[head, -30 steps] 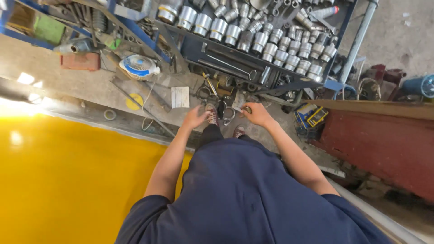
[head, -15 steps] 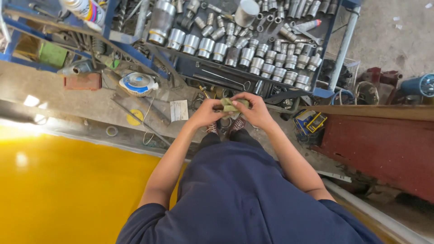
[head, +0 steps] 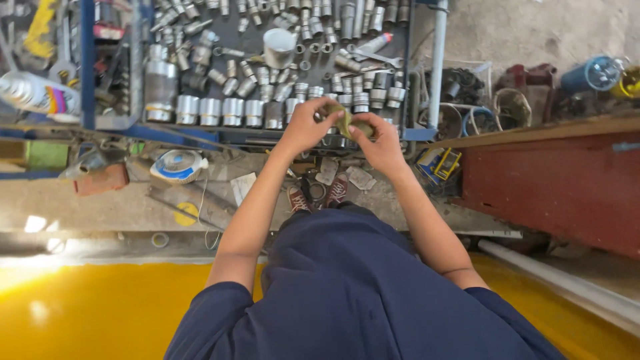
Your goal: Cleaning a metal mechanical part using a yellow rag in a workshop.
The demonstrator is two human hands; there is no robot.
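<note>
Two hands point(head: 347, 127) clamped on brass fitting point(head: 348, 120) | socket tray point(head: 267, 73) | dusty concrete floor point(head: 100, 200)

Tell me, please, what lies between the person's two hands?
In the head view, a small olive-brown crumpled piece, perhaps a rag, sits between the left hand and right hand; both hands grip it above the tray of metal sockets.

I see a small olive-yellow piece point(head: 347, 121), prob. a rag or crumpled part, can't tell which. It's pinched between both hands at chest height, above the tray of steel sockets point(head: 220, 110), partly hidden by fingers.
</note>
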